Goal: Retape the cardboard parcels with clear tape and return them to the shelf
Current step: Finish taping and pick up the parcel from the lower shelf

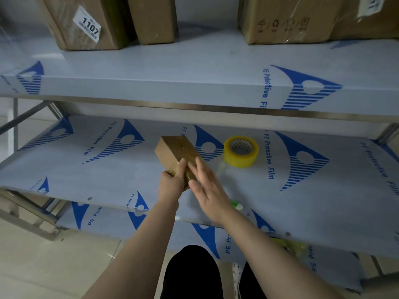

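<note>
A small cardboard parcel (172, 151) with glossy tape along its top is tilted over the middle shelf (302, 208). My left hand (171, 184) grips its near end from below and the left side, thumb up on the top face. My right hand (208, 186) lies flat with straight fingers on the parcel's near right part, pressing on the tape. A roll of clear yellowish tape (241, 151) lies flat on the shelf just right of the parcel, apart from both hands.
Three larger cardboard boxes stand on the upper shelf (194, 67): one labelled 1107 (86, 24), a narrow one (154, 20), one at right (302, 18). A small green and white object (236, 205) lies by my right wrist. A lower shelf (103, 219) and tiled floor (54, 266) are below.
</note>
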